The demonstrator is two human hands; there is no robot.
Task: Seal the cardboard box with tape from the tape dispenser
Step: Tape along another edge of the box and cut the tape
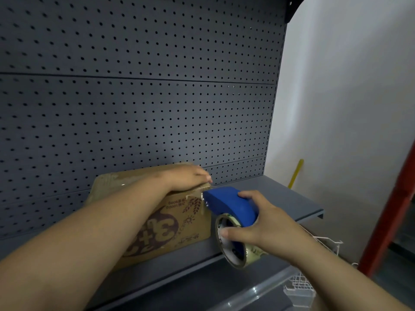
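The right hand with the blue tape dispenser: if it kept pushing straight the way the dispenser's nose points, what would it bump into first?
Most likely the cardboard box. The right hand aims the tape dispenser leftward at the box's upper right corner, just below the left hand pressing on top. The nose looks almost touching already, though depth is hard to judge.

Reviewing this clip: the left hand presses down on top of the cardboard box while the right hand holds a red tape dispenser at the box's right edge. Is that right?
Not quite: the tape dispenser is blue, not red, as the head view shows. The rest holds: the left hand presses on top of the cardboard box while the right hand holds the dispenser at the box's right edge.
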